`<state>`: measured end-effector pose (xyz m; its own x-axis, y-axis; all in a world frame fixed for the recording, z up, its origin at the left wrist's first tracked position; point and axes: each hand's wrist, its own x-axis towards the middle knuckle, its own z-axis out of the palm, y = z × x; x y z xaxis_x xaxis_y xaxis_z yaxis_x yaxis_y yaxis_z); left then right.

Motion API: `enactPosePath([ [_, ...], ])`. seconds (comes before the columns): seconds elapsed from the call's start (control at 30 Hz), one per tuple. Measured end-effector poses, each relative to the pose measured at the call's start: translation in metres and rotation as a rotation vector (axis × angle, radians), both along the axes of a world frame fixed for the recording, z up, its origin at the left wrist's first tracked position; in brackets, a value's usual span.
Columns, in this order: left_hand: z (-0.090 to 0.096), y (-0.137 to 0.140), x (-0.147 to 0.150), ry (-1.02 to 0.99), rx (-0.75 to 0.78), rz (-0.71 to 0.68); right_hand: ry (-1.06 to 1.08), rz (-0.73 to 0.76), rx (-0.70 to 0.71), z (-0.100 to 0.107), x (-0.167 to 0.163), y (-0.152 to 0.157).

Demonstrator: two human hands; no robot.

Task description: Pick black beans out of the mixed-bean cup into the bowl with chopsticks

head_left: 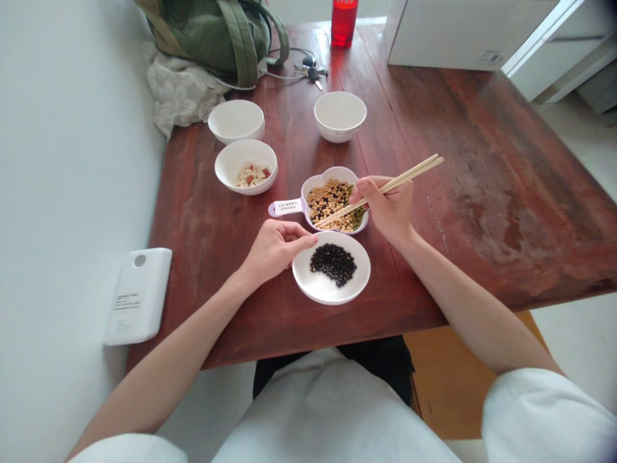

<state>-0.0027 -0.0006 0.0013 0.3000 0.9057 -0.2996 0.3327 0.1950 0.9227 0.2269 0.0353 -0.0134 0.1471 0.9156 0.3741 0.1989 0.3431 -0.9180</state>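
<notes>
Between the fingers of my right hand (388, 207) is a pair of wooden chopsticks (409, 173), their tips down among the beans in a flower-shaped bowl (333, 172) with a purple rim and a labelled handle. Yellow soybeans (324, 200), black beans and some green beans (357, 218) are mixed in it. My left hand (277, 249) pinches the upper left rim of a white bowl (308, 290), which sits just in front of the flower-shaped bowl. A heap of black beans (335, 262) lies in that white bowl. Whether a bean is between the chopstick tips, I cannot tell.
On the left, a white bowl (226, 172) holds pale and reddish pieces; another bowl (236, 119) stands behind it. A third bowl (340, 119) is further back. Around them are a green backpack (212, 38), keys (312, 72), a red bottle (344, 26), a white box (463, 32) and a white device (139, 296).
</notes>
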Motion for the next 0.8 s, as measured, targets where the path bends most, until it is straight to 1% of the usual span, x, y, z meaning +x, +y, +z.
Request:
enactPosePath([
  [0.23,0.001,0.0,-0.001,-0.023,-0.041,-0.011,0.048,-0.005,-0.054,-0.001,0.002,0.005],
  [0.37,0.002,0.0,-0.002,-0.014,-0.034,-0.021,0.067,0.007,-0.074,-0.002,0.004,0.007],
  [0.63,0.004,0.0,-0.002,-0.011,-0.072,-0.012,0.106,0.031,-0.074,-0.003,0.008,0.008],
  [0.8,0.007,0.0,-0.001,-0.012,-0.074,-0.007,0.119,-0.041,-0.044,-0.001,0.012,0.011],
])
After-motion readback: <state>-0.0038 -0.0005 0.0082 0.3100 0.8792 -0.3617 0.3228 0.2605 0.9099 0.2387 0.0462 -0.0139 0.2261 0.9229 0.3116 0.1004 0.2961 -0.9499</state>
